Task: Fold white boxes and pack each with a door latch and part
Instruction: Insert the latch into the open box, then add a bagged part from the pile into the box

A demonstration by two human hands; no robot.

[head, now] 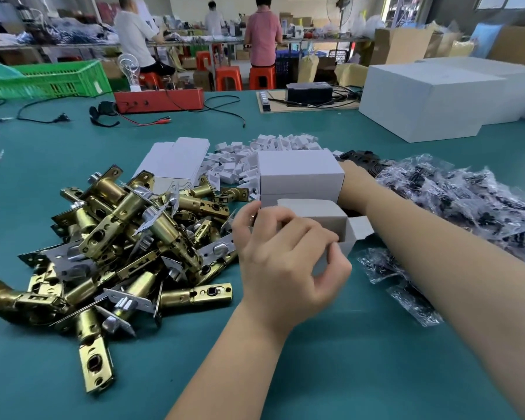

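Left hand (288, 253) with fingers curled round the small white box (322, 219), holding it steady on the green table (315, 344) so the open end flap can be folded. Right hand (350, 184) reaching behind the stacked finished boxes (300, 172), fingers hidden, so no telling if open or closed. Brass door latches (128, 234) piled just left, bagged parts (467, 207) heaped right, both near for easy grabbing.

Green crate (47, 78) far left, red tester box (159, 100) with black cables (225, 109), orange stools (229, 77), two seated workers behind the teal table (255, 344).
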